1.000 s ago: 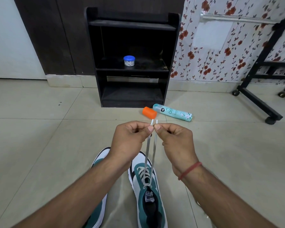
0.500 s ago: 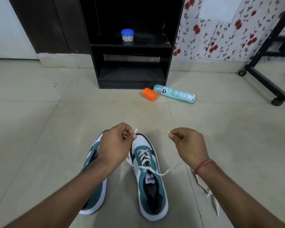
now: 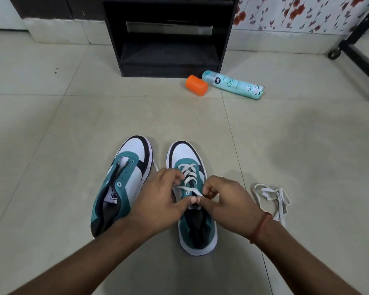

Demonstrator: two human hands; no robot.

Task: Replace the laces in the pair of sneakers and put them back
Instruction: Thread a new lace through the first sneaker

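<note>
A pale tiled floor [image 3: 51,124] is carrying everything in view, and a black open-fronted shelf unit [image 3: 168,39] is standing at the far wall, judged to be where the pair belongs. Two teal, white and black low-top sneakers are sitting side by side near the person, toes pointing away. The left sneaker [image 3: 121,184] is lying with bare eyelets and its tongue exposed. The right sneaker [image 3: 192,199] is carrying a white flat lace [image 3: 188,173] crossed through its lower eyelets.

The left hand [image 3: 158,201] and the right hand [image 3: 226,199] are meeting over the upper eyelets of the right sneaker, thumbs touching. The right hand's fingers are curling narrowly and pinching the lace near the tongue. The left hand's fingers are curling at the lace crossings, though whether they are gripping it cannot be told.

Judged step: lacing of the right sneaker is in progress, roughly halfway up. The next move is calling for each lace end to be fed through the remaining top eyelets and drawn even; the left sneaker is not yet laced.

A loose white lace [image 3: 271,199] is lying bundled on the floor just right of the right hand. A turquoise spray can [image 3: 232,85] is lying on its side beside an orange cap [image 3: 196,85].

Writing: the can is showing letters resembling "ae"; the tongue labels are too small to read
</note>
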